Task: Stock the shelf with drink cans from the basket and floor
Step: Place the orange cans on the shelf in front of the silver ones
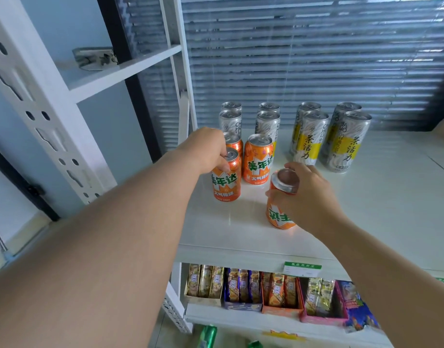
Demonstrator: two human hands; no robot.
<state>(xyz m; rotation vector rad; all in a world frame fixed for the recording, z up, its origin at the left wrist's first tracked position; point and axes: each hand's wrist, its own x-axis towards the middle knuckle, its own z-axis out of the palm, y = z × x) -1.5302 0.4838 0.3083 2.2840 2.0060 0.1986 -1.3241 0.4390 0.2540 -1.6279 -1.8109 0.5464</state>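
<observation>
On the white shelf [366, 209] my left hand [206, 149] grips the top of an upright orange can [226, 180] at the left front. Behind it stands another orange can [234, 143], and a third orange can [258, 160] stands to its right. My right hand [306, 194] holds an upside-down orange can [281, 207] that touches the shelf, base up. Several tall silver cans [267, 121] line the back left, and tall silver-and-yellow cans [346, 144] stand at the back right.
Window blinds [316, 59] close off the back. A white perforated upright [40, 109] and a higher shelf [120, 71] are at the left. Boxed snacks [241, 287] fill the shelf below. Green cans [208, 335] lie on the floor.
</observation>
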